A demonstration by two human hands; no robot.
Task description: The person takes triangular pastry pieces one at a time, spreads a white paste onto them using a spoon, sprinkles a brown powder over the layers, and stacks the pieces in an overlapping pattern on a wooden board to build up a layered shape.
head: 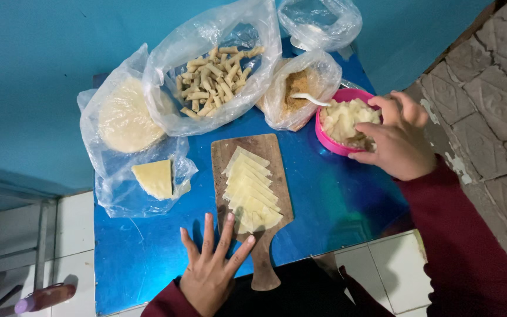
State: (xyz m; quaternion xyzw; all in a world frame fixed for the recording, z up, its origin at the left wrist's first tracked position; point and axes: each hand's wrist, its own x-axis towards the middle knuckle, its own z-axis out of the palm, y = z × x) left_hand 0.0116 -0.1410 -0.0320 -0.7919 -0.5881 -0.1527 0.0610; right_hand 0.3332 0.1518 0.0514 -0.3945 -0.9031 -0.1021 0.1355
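On the blue table (148,252), left hand (209,270) lies spread; right hand (397,141) pinches mash in the pink bowl (330,144).

Blue worktop (335,199); pink bowl (327,141) w/ pale-yellow mash (341,117); brown wood board (265,258), yellow cheese slices (250,188); dark red sleeves (465,235); clear bags (171,53).

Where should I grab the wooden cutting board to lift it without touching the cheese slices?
Probably by its narrow handle, from the near edge of the blue table. The cutting board lies flat with the cheese slices over its wide part; only the handle is bare, beside the left hand.
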